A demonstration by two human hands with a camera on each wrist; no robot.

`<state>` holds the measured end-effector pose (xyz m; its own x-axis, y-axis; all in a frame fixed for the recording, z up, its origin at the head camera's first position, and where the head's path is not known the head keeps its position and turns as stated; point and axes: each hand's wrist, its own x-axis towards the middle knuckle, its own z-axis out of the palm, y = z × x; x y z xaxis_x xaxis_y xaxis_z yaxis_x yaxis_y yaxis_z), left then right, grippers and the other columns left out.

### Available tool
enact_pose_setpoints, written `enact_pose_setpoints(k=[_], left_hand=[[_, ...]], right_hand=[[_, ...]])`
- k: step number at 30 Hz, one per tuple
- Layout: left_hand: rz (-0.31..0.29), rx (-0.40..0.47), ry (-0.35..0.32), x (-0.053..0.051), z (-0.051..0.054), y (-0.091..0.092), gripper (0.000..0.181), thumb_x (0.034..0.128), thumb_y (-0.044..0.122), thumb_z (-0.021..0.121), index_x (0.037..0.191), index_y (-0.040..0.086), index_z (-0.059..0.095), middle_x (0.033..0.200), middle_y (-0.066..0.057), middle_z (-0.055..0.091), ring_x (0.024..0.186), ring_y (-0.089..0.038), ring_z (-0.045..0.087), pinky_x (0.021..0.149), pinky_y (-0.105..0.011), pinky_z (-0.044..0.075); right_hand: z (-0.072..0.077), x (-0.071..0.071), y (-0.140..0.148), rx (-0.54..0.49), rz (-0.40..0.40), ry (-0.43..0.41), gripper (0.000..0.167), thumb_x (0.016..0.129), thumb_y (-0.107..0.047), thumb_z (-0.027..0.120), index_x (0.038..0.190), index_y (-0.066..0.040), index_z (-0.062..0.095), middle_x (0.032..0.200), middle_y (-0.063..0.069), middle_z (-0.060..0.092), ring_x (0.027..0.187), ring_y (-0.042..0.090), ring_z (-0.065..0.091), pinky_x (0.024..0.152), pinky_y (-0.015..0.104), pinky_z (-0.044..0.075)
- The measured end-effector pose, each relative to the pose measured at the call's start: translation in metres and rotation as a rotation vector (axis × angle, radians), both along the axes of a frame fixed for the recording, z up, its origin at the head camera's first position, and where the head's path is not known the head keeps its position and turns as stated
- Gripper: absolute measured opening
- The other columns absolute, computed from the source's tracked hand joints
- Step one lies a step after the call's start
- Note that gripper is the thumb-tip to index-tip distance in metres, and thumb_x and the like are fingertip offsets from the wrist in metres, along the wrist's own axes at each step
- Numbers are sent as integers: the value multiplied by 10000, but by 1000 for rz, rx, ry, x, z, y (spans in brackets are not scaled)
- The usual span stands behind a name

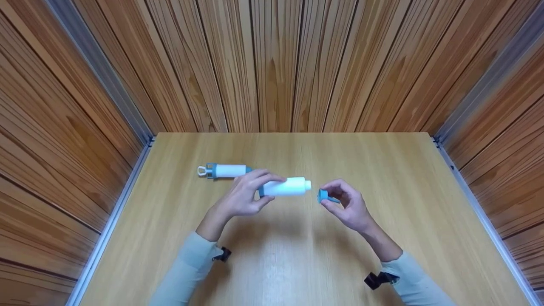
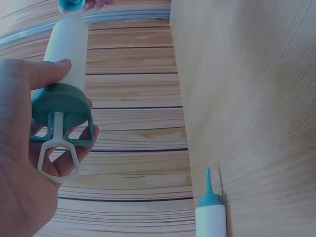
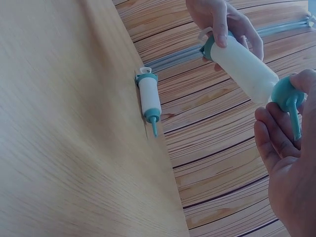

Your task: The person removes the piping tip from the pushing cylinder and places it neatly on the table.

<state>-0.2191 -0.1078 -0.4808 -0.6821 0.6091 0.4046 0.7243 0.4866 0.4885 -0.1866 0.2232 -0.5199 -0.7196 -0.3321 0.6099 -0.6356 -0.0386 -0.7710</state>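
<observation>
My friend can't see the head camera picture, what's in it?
A left hand holds a white tube over a wooden table, while the right hand pinches a blue nozzle just apart from the tube's bare end. Beyond the left hand lies a second tube.

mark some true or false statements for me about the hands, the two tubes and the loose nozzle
1. The left hand grips a white tube. True.
2. The right hand is empty. False: it pinches a blue-green nozzle.
3. That nozzle is attached to the white tube. False: the head view shows a gap between them.
4. A second tube lies on the table, with its own nozzle fitted. True.
5. The second tube is nearer the right hand. False: it is nearer the left.
</observation>
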Motion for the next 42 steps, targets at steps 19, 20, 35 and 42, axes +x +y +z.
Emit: enact_pose_setpoints(k=[19, 20, 35, 42], left_hand=[[74, -39, -54, -14, -25, -9, 442, 979, 163, 835, 1411, 216, 757, 1399, -102, 776, 1197, -326, 760, 1014, -566, 638], [77, -39, -65, -14, -26, -10, 443, 982, 165, 833, 1415, 216, 755, 1408, -106, 772, 1208, -331, 757, 1039, -576, 632], [112, -145, -133, -20, -54, -17, 477, 993, 136, 812, 1453, 227, 725, 1576, -182, 677, 1404, -449, 675, 1135, -693, 575], [111, -198, -139, -23, -65, -18, 467, 1007, 128, 788, 1459, 221, 719, 1544, -187, 680, 1341, -396, 682, 1086, -663, 594]], right_hand=[[-1, 1, -1, 4, 1, -6, 346, 889, 289, 644, 1219, 187, 624, 1122, -90, 726, 1004, 3, 686, 900, 147, 605], [-1, 1, -1, 6, 1, -4, 348, 889, 289, 646, 1221, 186, 625, 1120, -80, 727, 1002, 8, 686, 900, 150, 607], [-2, -1, 1, 7, 24, 7, 363, 884, 294, 641, 1233, 201, 612, 1141, -57, 739, 1033, 22, 705, 937, 162, 617], [-2, 0, 1, 9, 18, -4, 365, 882, 300, 640, 1230, 193, 615, 1145, -68, 733, 1032, 21, 702, 930, 161, 617]])
